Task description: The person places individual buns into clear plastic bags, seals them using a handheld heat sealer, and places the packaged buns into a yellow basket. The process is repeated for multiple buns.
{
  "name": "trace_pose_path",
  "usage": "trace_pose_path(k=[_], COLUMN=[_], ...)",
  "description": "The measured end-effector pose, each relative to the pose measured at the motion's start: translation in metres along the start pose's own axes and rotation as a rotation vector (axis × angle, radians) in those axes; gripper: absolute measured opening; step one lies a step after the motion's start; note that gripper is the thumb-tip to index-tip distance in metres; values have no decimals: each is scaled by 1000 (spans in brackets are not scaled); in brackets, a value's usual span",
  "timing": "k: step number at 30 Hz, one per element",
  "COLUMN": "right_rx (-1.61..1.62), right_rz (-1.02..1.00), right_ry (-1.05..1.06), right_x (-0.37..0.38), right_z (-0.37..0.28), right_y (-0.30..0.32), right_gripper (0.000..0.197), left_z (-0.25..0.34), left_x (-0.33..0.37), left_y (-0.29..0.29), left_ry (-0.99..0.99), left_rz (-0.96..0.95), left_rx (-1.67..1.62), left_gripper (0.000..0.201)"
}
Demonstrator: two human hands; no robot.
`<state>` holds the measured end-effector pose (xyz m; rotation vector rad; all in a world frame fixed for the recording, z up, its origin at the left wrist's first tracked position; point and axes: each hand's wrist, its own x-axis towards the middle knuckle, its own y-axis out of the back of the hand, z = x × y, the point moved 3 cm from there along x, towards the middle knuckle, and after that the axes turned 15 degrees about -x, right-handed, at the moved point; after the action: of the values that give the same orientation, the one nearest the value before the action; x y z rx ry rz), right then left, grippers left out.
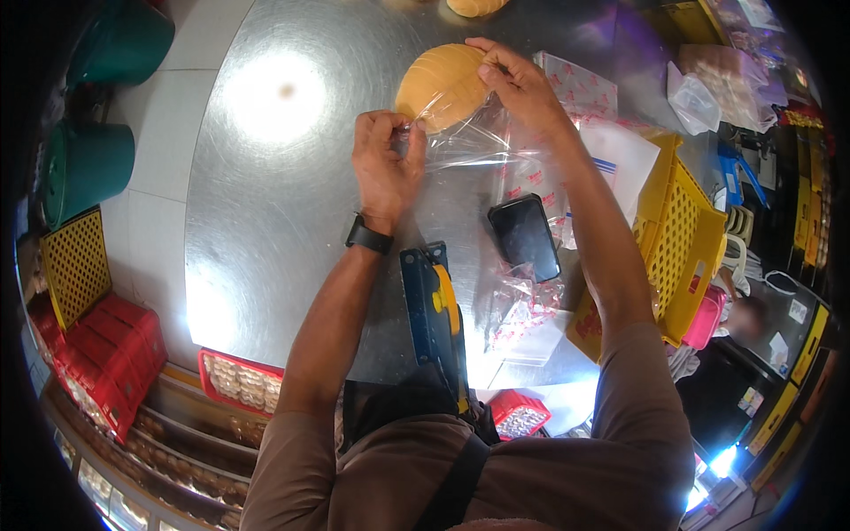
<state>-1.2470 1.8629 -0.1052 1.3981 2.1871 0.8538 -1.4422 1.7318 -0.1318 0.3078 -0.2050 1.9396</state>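
A large golden oval bread loaf (pixel 440 78) with scored lines lies on the steel table in front of me. Clear plastic bag film (pixel 469 146) stretches over its near side and trails towards my right arm. My left hand (pixel 388 161), a dark band on its wrist, pinches the film at the loaf's lower left edge. At the upper right edge, my right hand (pixel 522 84) is closed, with thumb and fingers gripping film against the bread. Below the film rests a black phone (pixel 524 237). Left of the phone stands a blue and yellow tape-like dispenser (pixel 434 310) near my body.
The steel table (pixel 266 195) has another loaf (pixel 476 6) at its far edge. Printed plastic bags (pixel 575 84) lie to the right, beside a yellow crate (pixel 677 239). Left on the floor are green bins (pixel 93 168) and a red crate (pixel 111 354).
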Motion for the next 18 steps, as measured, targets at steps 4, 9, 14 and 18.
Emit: trace_pose_path(k=[4,9,14,18], right_rx=[-95,-121,234,670], right_rz=[183,166,297,349], right_ry=[-6,-238,-260,-188], right_x=[-7,-16,-42,-100], right_z=[3,0,-39,-83], right_y=[-16,-21,-18,16], right_gripper=[19,20,22,21], left_z=[2,8,28,119], left_x=[0,1,1,-5], left_y=[2,6,15,21], left_ry=[47,256,563,606], left_rz=[25,9,37,-6], left_rx=[6,119,-359,-879], left_gripper=[16,21,18,16])
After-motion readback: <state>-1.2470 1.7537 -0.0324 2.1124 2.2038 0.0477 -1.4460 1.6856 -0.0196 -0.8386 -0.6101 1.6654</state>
